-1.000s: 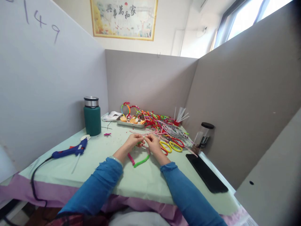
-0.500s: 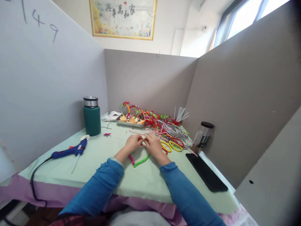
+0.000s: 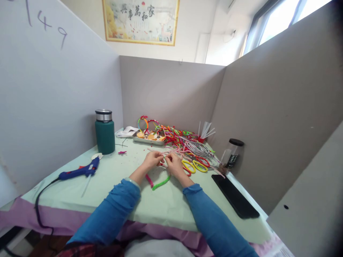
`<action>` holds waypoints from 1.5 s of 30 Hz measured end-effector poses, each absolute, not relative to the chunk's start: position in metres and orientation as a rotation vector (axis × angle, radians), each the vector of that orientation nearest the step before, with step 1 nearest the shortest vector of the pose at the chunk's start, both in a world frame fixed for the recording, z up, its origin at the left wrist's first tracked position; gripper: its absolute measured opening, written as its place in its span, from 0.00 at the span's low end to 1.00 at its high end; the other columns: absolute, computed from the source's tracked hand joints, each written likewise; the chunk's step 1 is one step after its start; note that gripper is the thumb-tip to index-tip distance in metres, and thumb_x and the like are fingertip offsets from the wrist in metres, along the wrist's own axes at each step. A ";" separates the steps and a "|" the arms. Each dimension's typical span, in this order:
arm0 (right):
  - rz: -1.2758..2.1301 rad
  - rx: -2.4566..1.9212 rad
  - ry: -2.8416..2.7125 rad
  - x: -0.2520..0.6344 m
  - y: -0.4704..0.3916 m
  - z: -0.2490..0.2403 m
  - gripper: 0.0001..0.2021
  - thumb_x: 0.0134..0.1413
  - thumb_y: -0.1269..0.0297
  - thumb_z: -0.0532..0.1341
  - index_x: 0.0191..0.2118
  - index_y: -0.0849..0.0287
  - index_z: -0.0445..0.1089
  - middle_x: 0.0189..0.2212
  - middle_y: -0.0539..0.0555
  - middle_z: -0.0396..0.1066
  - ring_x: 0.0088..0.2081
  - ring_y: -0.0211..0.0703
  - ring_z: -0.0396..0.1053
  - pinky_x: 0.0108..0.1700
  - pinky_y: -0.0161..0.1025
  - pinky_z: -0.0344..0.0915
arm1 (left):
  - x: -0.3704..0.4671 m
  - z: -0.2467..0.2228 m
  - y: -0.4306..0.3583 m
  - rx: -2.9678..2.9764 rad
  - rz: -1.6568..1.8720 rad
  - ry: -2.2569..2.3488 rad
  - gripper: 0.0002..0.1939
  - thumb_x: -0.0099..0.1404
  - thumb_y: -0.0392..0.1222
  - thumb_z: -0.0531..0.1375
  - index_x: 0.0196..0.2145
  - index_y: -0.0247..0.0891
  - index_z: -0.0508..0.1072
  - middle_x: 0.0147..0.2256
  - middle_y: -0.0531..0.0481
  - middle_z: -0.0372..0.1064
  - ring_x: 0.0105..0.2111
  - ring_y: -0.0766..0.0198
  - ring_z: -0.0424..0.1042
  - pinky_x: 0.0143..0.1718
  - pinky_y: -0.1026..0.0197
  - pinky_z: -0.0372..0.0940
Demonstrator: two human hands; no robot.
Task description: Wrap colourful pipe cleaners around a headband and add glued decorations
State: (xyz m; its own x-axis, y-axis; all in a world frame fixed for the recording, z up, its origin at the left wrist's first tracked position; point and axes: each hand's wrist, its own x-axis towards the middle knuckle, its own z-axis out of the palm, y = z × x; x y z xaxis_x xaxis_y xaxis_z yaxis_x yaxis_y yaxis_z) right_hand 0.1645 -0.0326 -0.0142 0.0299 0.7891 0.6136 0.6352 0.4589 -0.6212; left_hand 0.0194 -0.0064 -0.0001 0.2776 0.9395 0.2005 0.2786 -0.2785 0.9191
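Observation:
My left hand point(image 3: 153, 160) and my right hand point(image 3: 173, 164) meet over the middle of the table, fingertips pinched close together. Between them is a ring of fuzzy wire, with a green section point(image 3: 161, 183) and a pink section point(image 3: 149, 181) showing below the hands. Its upper part is hidden by my fingers, so what exactly each pinch holds is too small to tell. Just right of my right hand are scissors with yellow handles point(image 3: 199, 166) and red-handled ones behind them.
A blue glue gun point(image 3: 79, 172) and a green bottle point(image 3: 104, 135) stand at left. Behind the hands are a metal tray point(image 3: 148, 141) and a heap of coloured fuzzy wires point(image 3: 178, 137). At right are a black phone point(image 3: 235, 197) and a clear jar point(image 3: 230, 157).
My fingertips have shifted slightly, with a small gap now between the two hands. The ring and the things around it stay where they were.

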 end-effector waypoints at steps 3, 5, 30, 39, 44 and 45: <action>0.429 -1.117 -1.510 0.160 -0.030 -0.015 0.05 0.48 0.64 0.55 0.25 0.58 0.64 0.22 0.49 0.67 0.26 0.38 0.62 0.29 0.34 0.58 | 0.021 0.000 -0.009 1.523 1.029 0.969 0.12 0.54 0.44 0.62 0.31 0.31 0.70 0.26 0.48 0.73 0.17 0.72 0.64 0.21 0.67 0.60; 0.568 -1.037 -1.424 0.158 -0.030 -0.016 0.06 0.47 0.63 0.55 0.25 0.58 0.63 0.22 0.49 0.67 0.25 0.38 0.62 0.28 0.34 0.59 | 0.022 0.000 -0.011 1.442 1.028 0.905 0.14 0.52 0.45 0.64 0.30 0.31 0.69 0.26 0.47 0.72 0.18 0.72 0.65 0.23 0.67 0.62; -0.171 -1.380 -1.953 0.167 -0.046 -0.007 0.06 0.55 0.69 0.55 0.31 0.59 0.68 0.32 0.54 0.69 0.34 0.41 0.64 0.37 0.37 0.55 | 0.016 0.003 -0.017 2.385 0.965 1.436 0.10 0.58 0.39 0.55 0.29 0.38 0.76 0.28 0.49 0.74 0.28 0.65 0.67 0.29 0.65 0.54; 0.300 -1.166 -1.587 0.165 -0.034 -0.012 0.05 0.47 0.65 0.56 0.24 0.59 0.65 0.24 0.50 0.66 0.27 0.40 0.62 0.31 0.35 0.57 | 0.019 0.001 -0.010 1.604 1.050 1.066 0.12 0.51 0.45 0.62 0.26 0.31 0.73 0.19 0.52 0.67 0.19 0.71 0.61 0.23 0.66 0.56; 0.560 -1.007 -1.447 0.163 -0.030 -0.015 0.07 0.46 0.61 0.58 0.25 0.59 0.65 0.22 0.48 0.66 0.25 0.38 0.61 0.29 0.35 0.58 | 0.021 0.007 -0.018 1.362 1.043 0.963 0.15 0.45 0.45 0.67 0.26 0.31 0.72 0.23 0.50 0.69 0.21 0.70 0.64 0.25 0.66 0.59; 0.551 -1.016 -1.459 0.164 -0.029 -0.015 0.07 0.47 0.61 0.58 0.25 0.59 0.66 0.22 0.48 0.66 0.26 0.38 0.62 0.30 0.35 0.58 | 0.021 0.007 -0.017 1.382 1.054 0.970 0.15 0.45 0.45 0.66 0.26 0.31 0.72 0.23 0.50 0.69 0.20 0.71 0.64 0.24 0.66 0.59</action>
